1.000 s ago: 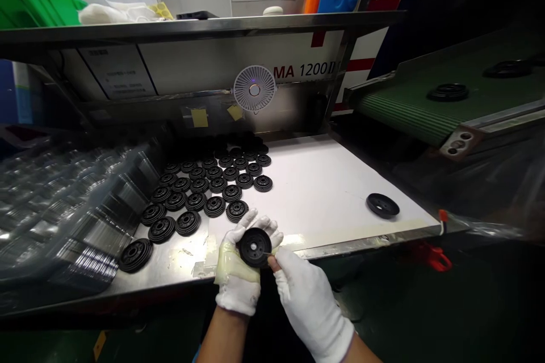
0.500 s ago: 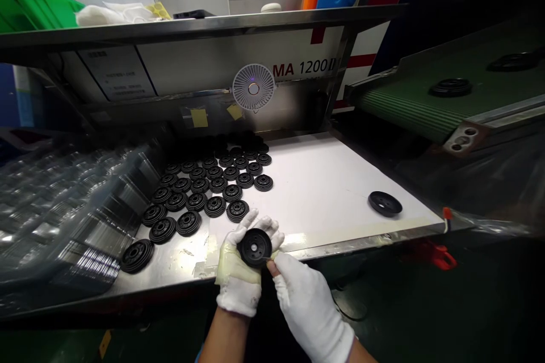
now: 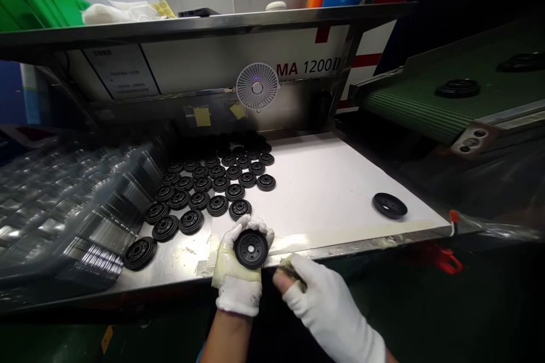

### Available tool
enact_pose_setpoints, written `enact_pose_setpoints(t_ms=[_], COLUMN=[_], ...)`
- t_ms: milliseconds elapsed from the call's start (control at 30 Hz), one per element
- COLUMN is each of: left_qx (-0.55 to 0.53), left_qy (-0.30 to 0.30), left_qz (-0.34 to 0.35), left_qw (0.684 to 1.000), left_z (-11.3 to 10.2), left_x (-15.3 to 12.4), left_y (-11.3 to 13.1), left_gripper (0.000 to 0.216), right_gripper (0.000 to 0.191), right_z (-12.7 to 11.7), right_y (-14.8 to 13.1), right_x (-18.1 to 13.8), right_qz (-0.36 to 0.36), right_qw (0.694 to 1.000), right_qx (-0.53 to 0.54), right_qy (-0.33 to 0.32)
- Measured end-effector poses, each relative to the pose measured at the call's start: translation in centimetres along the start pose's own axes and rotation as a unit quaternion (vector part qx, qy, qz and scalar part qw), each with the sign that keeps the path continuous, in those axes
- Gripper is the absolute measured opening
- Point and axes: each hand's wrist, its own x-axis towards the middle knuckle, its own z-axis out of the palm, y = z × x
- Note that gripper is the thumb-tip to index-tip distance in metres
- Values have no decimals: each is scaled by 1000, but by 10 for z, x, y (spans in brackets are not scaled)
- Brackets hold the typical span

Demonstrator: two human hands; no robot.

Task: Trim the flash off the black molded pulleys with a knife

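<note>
The left hand (image 3: 237,282) is clamped on a black disc (image 3: 251,249); just beside it, the right hand (image 3: 327,309) pinches a small scrap (image 3: 292,267) at the steel surface (image 3: 183,261).

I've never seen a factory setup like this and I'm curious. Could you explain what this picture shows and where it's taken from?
This view comes from a camera worn on a person's head, looking down at their own hands in white gloves. The left hand holds a round black disc with a hole in its centre. The right hand is beside it, not touching it, with its fingers pinched together. Rows of similar black discs lie on a steel table, and one more disc sits alone on a white sheet. Clear plastic trays are at the left, and a green conveyor belt with more discs is at the right.
</note>
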Motion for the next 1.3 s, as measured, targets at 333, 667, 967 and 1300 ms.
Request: enact_pose_setpoints(t_ms=[333, 667, 967, 1300], left_qx=[0, 0, -2, 650], left_qy=[52, 52, 37, -213], left_qz=[-23, -33, -43, 202], left_qw=[998, 998, 998, 701], left_z=[7, 9, 7, 6], left_x=[-5, -13, -11, -1], left_y=[2, 2, 5, -17], left_gripper=[17, 22, 19, 52], right_gripper=[29, 31, 21, 30], right_z=[-12, -11, -21, -85], right_y=[26, 25, 25, 105], right_x=[-2, 0, -1, 4], right_qz=[-32, -27, -29, 127], right_qw=[997, 998, 997, 981], right_qx=[34, 62, 70, -52], right_qy=[53, -10, 4, 134])
